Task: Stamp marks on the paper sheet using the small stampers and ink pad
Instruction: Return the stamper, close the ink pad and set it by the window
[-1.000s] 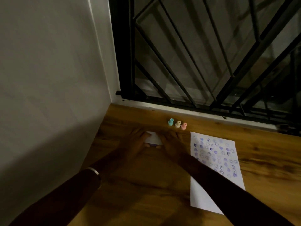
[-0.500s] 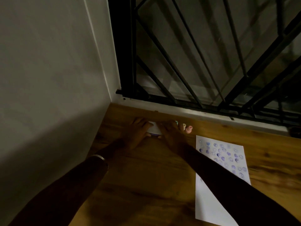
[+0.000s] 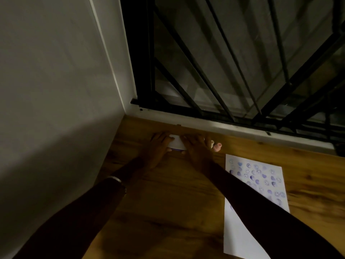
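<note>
A small white ink pad [image 3: 176, 142] lies on the wooden table near the window sill. My left hand [image 3: 157, 148] holds its left end and my right hand [image 3: 197, 149] holds its right end, thumbs at its near edge where a purple strip shows. Just right of my right hand stand the small stampers: a pink one [image 3: 217, 147] in plain view, a cream one [image 3: 211, 143] half hidden behind my fingers. The white paper sheet [image 3: 250, 184] lies to the right, its upper part covered with purple stamp marks; my right forearm crosses its lower left.
The grey wall [image 3: 56, 109] closes off the left side, and a black barred window [image 3: 242, 62] with a white sill [image 3: 224, 128] runs along the back. The wooden table [image 3: 158, 212] extends toward me. A bracelet [image 3: 116, 181] sits on my left wrist.
Both hands have stayed on the ink pad and slid it away toward the sill, next to the stampers. My right hand now hides the blue stamper and part of the cream one.
</note>
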